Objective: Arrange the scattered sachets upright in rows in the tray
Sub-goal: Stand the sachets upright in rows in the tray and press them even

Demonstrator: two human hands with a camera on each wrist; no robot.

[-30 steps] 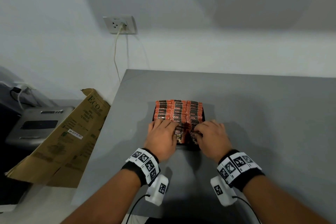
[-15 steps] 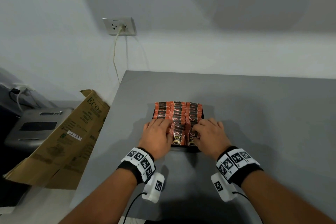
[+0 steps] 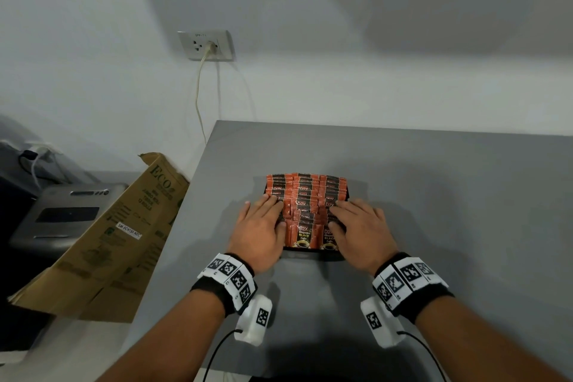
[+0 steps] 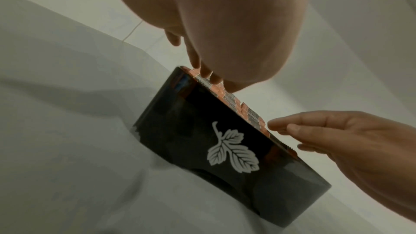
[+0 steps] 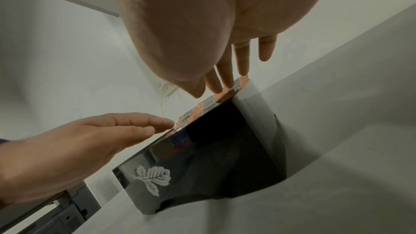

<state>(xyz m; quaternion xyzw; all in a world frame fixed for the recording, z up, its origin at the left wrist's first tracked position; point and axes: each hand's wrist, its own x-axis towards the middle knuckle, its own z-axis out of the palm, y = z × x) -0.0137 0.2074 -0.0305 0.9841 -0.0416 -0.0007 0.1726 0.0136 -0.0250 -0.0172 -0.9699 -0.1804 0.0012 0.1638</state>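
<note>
Now, going left to right: a cardboard box (image 3: 102,245) leans off the surface's (image 3: 434,195) left edge. The left hand (image 3: 260,226) lies flat, fingers straight, on the sachets (image 3: 305,195), gripping nothing. These stand upright in rows in the black tray (image 4: 202,149), near the surface's left edge. The right hand (image 3: 359,229) rests likewise, fingers extended on the sachet tops.
</note>
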